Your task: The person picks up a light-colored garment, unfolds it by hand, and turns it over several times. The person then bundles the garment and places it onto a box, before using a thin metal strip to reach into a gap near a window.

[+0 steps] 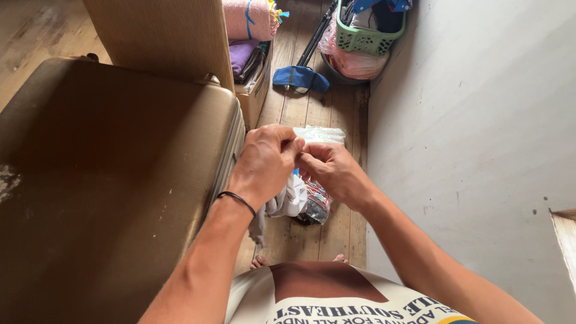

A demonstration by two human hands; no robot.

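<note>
Grip: both our hands are pinched shut at the fingertips, meeting in front of us; the left hand and the right hand each nip the top of a clear plastic bag, thumbs pressed to forefingers.
Bag: it hangs straight down from our fingertips, above the wooden floor, holding what looks like coloured bundled items; we cannot make out what they are.
Cloth: a white cloth hangs beside the bag under our left hand; whether we hold it too, we cannot tell.
Progress: we judge the bag's mouth is gathered between our fingers, but we see no finished knot, so the closing or opening of it looks only part done.
Position: the bag sits directly below the grip, touching it at the top, just right of the brown suitcase.
Surroundings: a green basket and a blue mop head lie well apart, further along the floor by the grey wall.
</note>
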